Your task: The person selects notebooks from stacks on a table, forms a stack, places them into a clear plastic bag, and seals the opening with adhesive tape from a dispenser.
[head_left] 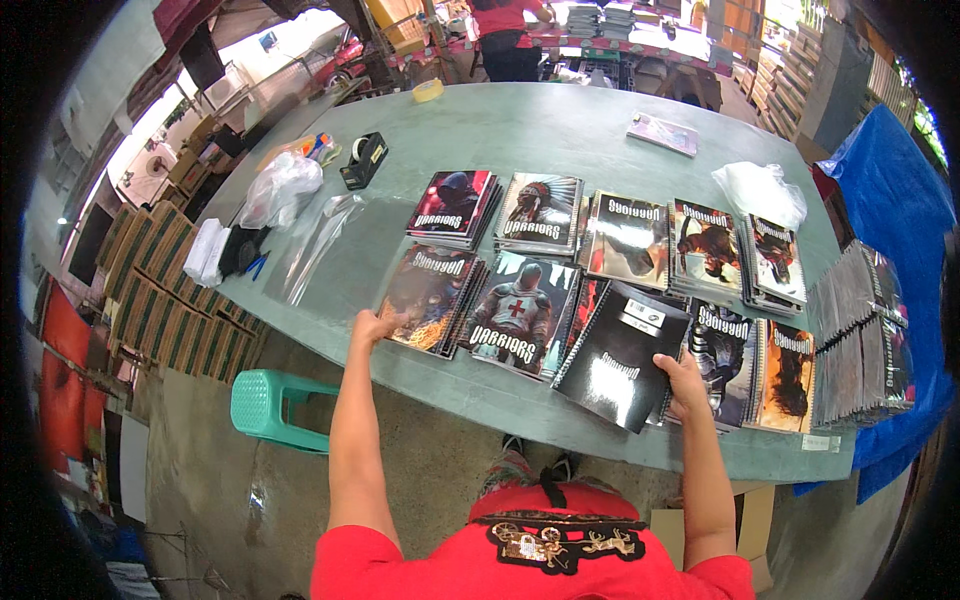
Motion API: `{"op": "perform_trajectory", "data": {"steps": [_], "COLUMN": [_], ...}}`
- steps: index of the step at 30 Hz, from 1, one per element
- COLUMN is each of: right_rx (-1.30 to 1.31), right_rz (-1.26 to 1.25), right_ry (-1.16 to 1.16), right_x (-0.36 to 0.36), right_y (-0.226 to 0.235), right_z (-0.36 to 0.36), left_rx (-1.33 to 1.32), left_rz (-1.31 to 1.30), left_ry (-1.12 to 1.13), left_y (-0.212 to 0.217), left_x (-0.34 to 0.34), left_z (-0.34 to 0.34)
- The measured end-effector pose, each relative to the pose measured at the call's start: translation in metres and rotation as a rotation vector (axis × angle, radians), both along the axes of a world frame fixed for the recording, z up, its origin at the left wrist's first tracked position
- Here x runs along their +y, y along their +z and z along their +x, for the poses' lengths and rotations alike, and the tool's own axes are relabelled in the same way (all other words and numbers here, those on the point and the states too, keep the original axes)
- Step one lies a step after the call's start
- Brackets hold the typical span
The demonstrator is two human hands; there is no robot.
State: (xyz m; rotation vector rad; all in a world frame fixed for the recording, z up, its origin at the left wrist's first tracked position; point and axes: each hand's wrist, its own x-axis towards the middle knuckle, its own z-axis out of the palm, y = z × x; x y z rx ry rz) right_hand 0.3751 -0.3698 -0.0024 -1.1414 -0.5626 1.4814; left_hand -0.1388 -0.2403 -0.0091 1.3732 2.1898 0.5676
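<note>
My right hand [682, 387] grips the right edge of a black spiral notebook [622, 355], thumb on top. It is tilted, with its back cover and a white label facing up, above other notebooks in the front row. My left hand [378, 327] is closed on the near left edge of a spiral notebook with a brown, fiery cover [428, 295], which tops a stack. Between my hands lies a stack with a knight on its cover [517, 312]. Right of the black notebook are a stack with a dark armoured figure [722, 350] and an orange-covered stack [785, 375].
A back row of notebook stacks [540, 210] crosses the green table [540, 120]. Clear plastic sleeves [320, 245], a tape dispenser [364, 160] and a plastic bag [285, 190] lie left. Wrapped notebooks [865, 335] stand right. A green stool [270, 410] is below. Another person [505, 35] stands beyond.
</note>
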Motion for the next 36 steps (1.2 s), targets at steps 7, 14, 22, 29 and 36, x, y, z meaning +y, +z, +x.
{"op": "perform_trajectory", "data": {"steps": [7, 14, 22, 29, 36], "right_rx": [-0.012, 0.057, 0.226, -0.154, 0.413], "right_rz": [-0.021, 0.004, 0.030, -0.058, 0.211], "right_ry": [0.019, 0.037, -0.189, -0.020, -0.514], "right_x": [-0.005, -0.002, -0.002, -0.018, -0.087], "right_y": [0.001, 0.000, -0.007, 0.003, 0.044], "right_z": [0.016, 0.010, 0.009, 0.027, 0.132], "left_rx": [0.655, 0.222, -0.219, -0.053, 0.189], "left_rz": [0.318, 0.882, 0.932, 0.799, 0.674], "left_ry": [-0.043, -0.224, -1.217, -1.345, -1.430], "left_y": [0.008, 0.140, 0.114, 0.030, 0.037], "left_x": [0.014, 0.005, 0.014, -0.003, -0.089], "left_z": [0.028, 0.149, 0.293, 0.338, 0.356]}}
